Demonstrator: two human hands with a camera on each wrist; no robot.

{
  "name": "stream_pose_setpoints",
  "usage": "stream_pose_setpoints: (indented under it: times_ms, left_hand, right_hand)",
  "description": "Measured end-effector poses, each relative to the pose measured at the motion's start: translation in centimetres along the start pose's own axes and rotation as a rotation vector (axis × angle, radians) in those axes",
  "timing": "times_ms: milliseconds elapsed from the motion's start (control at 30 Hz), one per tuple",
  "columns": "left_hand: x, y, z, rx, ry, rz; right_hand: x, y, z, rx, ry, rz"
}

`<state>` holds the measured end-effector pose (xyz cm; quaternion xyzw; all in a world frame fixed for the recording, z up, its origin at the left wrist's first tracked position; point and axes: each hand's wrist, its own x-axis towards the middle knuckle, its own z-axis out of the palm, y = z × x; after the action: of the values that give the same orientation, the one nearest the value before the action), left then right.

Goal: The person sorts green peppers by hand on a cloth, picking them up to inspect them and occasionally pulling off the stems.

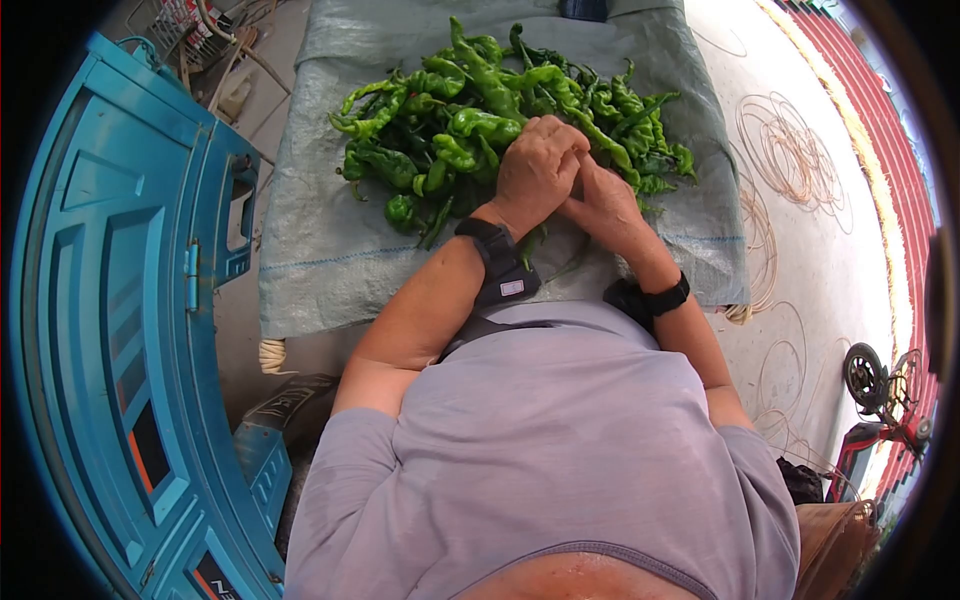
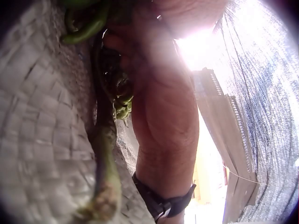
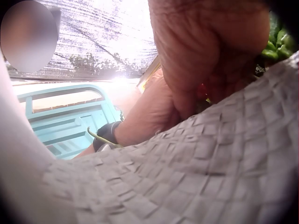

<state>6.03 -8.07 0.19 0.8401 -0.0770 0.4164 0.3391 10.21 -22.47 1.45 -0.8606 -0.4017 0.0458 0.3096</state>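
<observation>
A heap of long, wrinkled green peppers [image 1: 490,85] lies on a woven plastic sheet [image 1: 330,285]. At its near side my two hands meet. My left hand [image 1: 540,165] has its fingers curled in toward the right fingertips. From the right, my right hand [image 1: 610,205] brings thumb and fingers up against them. Between the hands a small green and red piece of pepper [image 3: 205,95] shows; the hands hide most of what they grip. A stalk-like green piece [image 2: 106,172] lies on the sheet under the left wrist, close to that camera.
A teal metal vehicle panel [image 1: 120,270] stands at the left. Coiled cord [image 1: 790,150] lies on the floor at the right, with a small wheeled vehicle [image 1: 880,400] nearer. A dark object [image 1: 583,9] sits at the sheet's far edge.
</observation>
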Motion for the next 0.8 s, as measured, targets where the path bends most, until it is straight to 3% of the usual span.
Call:
stream_pose_setpoints:
  times_ms: [800]
  left_hand:
    - [-0.02,-0.10,-0.05,-0.003,-0.005,0.007]
  right_hand:
    - [-0.17,-0.10,-0.12,0.007,0.001,-0.003]
